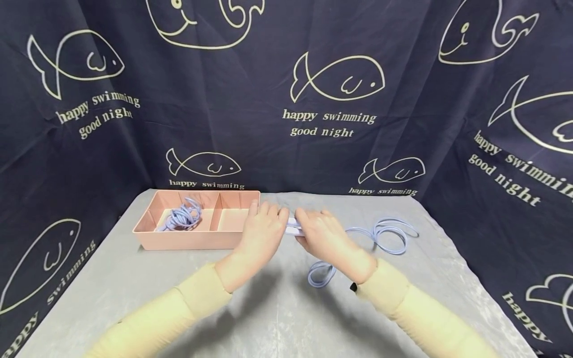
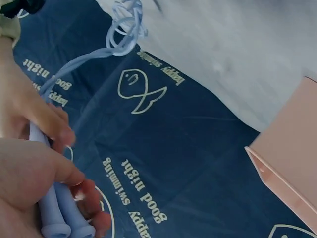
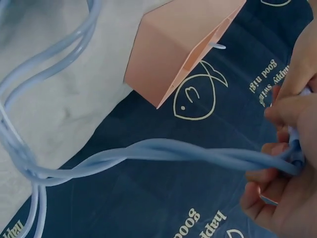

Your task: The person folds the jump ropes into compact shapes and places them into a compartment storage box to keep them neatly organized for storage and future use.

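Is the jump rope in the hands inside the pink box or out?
Out. The left hand and right hand hold its handles, and its cord loops right of the pink divided box.

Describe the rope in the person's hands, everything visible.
The rope is pale blue, with smooth, rubbery- or plastic-looking cord and two slim handles with flared ends, paler in the head view. The handles lie side by side, gripped by the left hand and, nearer the cord end, the right hand. Two cord strands leave by the right hand, twisted round each other, then spread into loose loops to the right and on the near side of that hand. The hands hide parts of the handles.
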Demonstrator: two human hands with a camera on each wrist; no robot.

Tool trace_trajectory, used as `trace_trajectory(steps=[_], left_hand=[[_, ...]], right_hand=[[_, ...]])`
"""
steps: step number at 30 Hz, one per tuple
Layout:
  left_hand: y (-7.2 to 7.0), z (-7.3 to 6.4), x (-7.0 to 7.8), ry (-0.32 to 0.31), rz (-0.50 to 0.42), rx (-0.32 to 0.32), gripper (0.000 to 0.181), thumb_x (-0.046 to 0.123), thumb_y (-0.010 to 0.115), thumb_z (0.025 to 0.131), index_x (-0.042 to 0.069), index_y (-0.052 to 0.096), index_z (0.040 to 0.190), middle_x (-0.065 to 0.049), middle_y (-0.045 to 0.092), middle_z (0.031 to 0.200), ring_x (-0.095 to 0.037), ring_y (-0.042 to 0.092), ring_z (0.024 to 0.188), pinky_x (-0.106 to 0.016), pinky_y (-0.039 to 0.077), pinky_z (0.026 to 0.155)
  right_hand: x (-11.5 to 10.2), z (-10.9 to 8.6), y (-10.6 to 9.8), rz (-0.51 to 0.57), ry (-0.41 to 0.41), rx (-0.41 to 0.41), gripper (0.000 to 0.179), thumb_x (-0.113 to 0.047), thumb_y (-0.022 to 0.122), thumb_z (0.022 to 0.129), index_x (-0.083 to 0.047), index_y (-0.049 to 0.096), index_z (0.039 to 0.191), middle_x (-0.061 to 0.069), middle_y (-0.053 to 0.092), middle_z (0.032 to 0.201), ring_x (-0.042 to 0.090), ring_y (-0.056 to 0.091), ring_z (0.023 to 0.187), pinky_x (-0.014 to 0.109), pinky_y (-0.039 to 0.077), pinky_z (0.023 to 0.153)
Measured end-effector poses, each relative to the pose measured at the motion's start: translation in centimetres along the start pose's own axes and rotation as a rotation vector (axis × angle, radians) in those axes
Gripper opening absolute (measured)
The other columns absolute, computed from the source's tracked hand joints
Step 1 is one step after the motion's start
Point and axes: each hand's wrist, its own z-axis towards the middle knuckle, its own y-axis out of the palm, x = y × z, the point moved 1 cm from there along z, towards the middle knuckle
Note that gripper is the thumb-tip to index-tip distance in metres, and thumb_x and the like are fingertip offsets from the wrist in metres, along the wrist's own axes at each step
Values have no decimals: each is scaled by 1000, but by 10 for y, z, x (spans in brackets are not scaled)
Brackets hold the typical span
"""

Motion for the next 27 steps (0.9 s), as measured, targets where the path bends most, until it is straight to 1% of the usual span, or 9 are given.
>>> trace_trajectory(steps=[3, 8, 10, 13, 16, 18, 21, 24, 27], left_hand=[[3, -1, -3, 1, -19, 25, 10, 9, 61, 78, 11, 54, 85, -6, 55, 72, -25, 51, 73, -39, 35, 76], [4, 0, -6, -4, -44, 40, 15, 8, 62, 77, 11, 53, 88, -7, 54, 72, -25, 50, 75, -39, 34, 76], [4, 1, -6, 7, -44, 50, 15, 8, 63, 77, 11, 53, 88, -7, 54, 71, -25, 50, 74, -40, 35, 78], [4, 2, -5, 35, -37, 70, 15, 9, 65, 76, 11, 53, 85, -5, 54, 68, -25, 51, 69, -36, 36, 74], [4, 3, -6, 62, -30, 86, 16, 11, 66, 75, 12, 53, 84, -5, 55, 66, -24, 51, 64, -34, 35, 67], [4, 3, -8, 74, -22, 89, 16, 11, 66, 75, 12, 54, 85, -5, 56, 65, -23, 52, 62, -33, 34, 64], [3, 3, -14, 87, -13, 94, 14, 8, 63, 77, 11, 53, 86, -5, 57, 64, -23, 54, 59, -33, 34, 62], [4, 4, -21, 83, -19, 125, 9, 2, 56, 79, 9, 51, 82, -6, 56, 62, -25, 56, 58, -34, 34, 61], [5, 6, -27, 71, -41, 187, 10, 0, 51, 81, 8, 51, 74, -7, 55, 58, -27, 55, 60, -36, 35, 61]], right_hand=[[1, -3, -1, 18, -10, -1, 31, -20, 72, 72, -9, 47, 87, -1, 51, 64, 21, 55, 57, 32, 31, 52], [3, -4, -1, -12, -45, 22, 34, -31, 72, 79, -9, 47, 87, -1, 50, 61, 19, 54, 56, 32, 30, 55], [3, -3, -1, -30, -52, 18, 36, -33, 72, 78, -10, 46, 85, -1, 50, 60, 19, 53, 55, 31, 29, 56], [2, -1, -1, -34, -58, -9, 35, -35, 72, 79, -10, 48, 87, -1, 54, 62, 20, 55, 56, 32, 31, 58], [4, 0, -3, 50, -18, -65, 36, -36, 72, 79, -11, 52, 94, -1, 60, 71, 19, 60, 67, 33, 37, 65], [9, -1, -6, 130, 31, -100, 42, -40, 72, 78, -11, 54, 102, -1, 61, 80, 19, 61, 77, 35, 40, 72], [20, -7, -11, 262, 102, -127, 53, -45, 74, 75, -11, 55, 112, -2, 58, 91, 17, 57, 88, 38, 41, 79], [33, -17, -13, 338, 134, -131, 58, -46, 75, 72, -11, 55, 114, -2, 55, 92, 16, 53, 87, 38, 41, 78], [43, -28, -9, 382, 137, -142, 55, -43, 77, 70, -12, 56, 111, -2, 55, 92, 15, 53, 85, 36, 42, 77]])
